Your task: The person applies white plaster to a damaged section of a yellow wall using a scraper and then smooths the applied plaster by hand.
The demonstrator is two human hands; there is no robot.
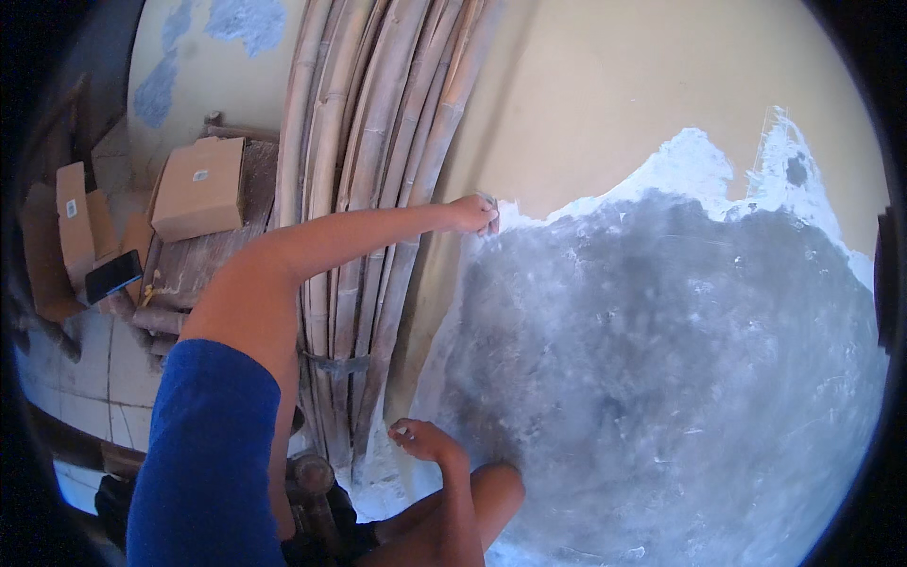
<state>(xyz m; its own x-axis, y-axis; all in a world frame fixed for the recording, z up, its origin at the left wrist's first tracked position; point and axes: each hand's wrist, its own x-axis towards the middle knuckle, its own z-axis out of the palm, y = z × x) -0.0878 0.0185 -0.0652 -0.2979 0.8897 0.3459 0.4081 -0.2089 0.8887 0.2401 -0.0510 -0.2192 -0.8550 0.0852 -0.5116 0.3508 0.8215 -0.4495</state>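
Head view: left hand point(475, 215) at white-edged wall patch point(642, 359), right hand point(424, 440) below (either grip's state unclear).

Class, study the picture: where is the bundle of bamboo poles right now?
The bundle of bamboo poles stands mostly left of centre in the head view, between the closed cardboard box and the grey wall patch, the left forearm crossing in front.

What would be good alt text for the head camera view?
A person's left hand is at the ragged white edge of a grey wall patch, beside bamboo poles; the right hand is lower, near a knee. Cardboard boxes and a phone lie at left.
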